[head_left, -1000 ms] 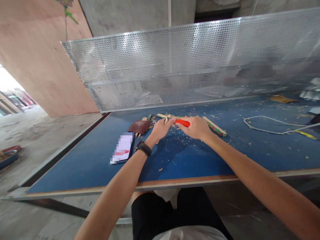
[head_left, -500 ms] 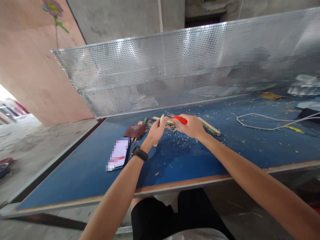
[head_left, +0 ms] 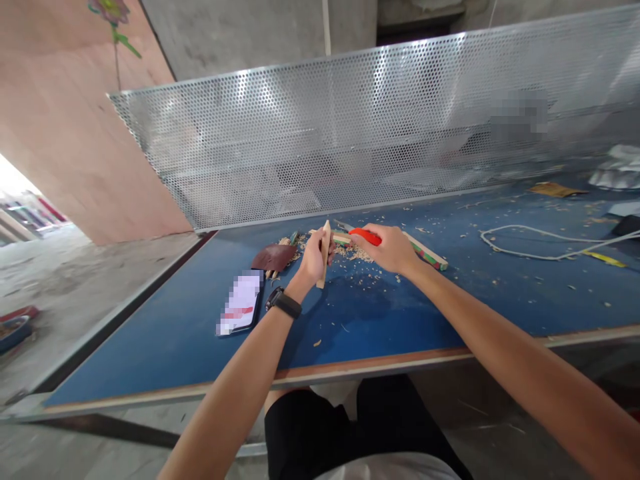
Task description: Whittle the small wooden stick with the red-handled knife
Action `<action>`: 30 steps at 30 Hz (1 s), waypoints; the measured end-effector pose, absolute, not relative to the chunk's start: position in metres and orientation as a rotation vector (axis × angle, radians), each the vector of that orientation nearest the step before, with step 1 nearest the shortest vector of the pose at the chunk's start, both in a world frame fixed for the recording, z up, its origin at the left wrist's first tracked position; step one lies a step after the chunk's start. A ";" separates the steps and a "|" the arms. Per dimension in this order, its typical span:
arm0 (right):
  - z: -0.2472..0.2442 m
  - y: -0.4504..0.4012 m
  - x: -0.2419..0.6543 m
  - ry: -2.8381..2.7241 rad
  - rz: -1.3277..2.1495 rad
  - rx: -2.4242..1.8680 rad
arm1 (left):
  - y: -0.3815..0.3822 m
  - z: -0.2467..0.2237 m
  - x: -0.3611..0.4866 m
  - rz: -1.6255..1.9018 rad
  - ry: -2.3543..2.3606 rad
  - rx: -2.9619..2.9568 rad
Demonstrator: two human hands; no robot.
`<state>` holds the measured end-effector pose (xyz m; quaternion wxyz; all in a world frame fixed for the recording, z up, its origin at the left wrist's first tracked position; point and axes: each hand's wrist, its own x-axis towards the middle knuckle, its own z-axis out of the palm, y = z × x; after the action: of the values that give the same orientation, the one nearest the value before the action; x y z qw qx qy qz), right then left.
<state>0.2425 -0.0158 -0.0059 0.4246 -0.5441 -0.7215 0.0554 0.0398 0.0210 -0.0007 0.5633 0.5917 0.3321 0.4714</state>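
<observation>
A pale wooden stick (head_left: 325, 252) with a tapered top end is gripped by my left hand (head_left: 312, 259), which wears a dark watch. My right hand (head_left: 394, 251) is closed round the red handle of a utility knife (head_left: 366, 236). Its blade points up and left, apart from the stick. Between the hands, wood shavings (head_left: 357, 253) lie scattered on the blue tabletop (head_left: 390, 320) beside a piece of wood with coloured patches (head_left: 342, 239). Another such strip (head_left: 434, 259) extends from behind my right hand.
A phone (head_left: 241, 303) lies left of my left wrist, near a brown sheet (head_left: 274, 257) resting over thin sticks. A perforated metal panel (head_left: 300, 147) stands along the back edge. To the right are a white cable (head_left: 540, 256) and a yellow slim object (head_left: 604, 259).
My left hand has turned, so the stick now stands more upright with more of its length showing. The knife has come away from the stick, slightly to the right. The view has shifted a little.
</observation>
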 end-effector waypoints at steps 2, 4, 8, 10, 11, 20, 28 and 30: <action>-0.006 -0.017 0.242 -1.826 0.161 -1.361 | 0.022 -0.002 0.040 1.157 0.748 1.401; -0.004 -0.018 0.241 -1.839 0.181 -1.361 | 0.021 -0.002 0.039 1.209 0.728 1.407; -0.003 -0.020 0.242 -1.851 0.163 -1.363 | 0.018 -0.005 0.037 1.299 0.783 1.551; -0.003 -0.019 0.242 -1.854 0.153 -1.363 | 0.017 -0.007 0.037 1.367 0.799 1.706; -0.004 -0.019 0.243 -1.854 0.146 -1.363 | 0.018 -0.008 0.037 1.402 0.793 1.776; -0.005 -0.016 0.244 -1.832 0.109 -1.377 | 0.026 -0.015 0.039 1.472 0.788 1.945; -0.004 -0.018 0.244 -1.833 0.096 -1.376 | 0.019 -0.007 0.042 1.474 0.791 1.837; -0.004 -0.017 0.245 -1.837 0.098 -1.372 | 0.016 -0.004 0.042 1.469 0.817 1.787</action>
<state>0.2447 -0.0174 -0.0043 0.4108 -0.5450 -0.7298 0.0389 0.0417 0.0156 -0.0036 0.3376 0.6857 0.3135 0.5636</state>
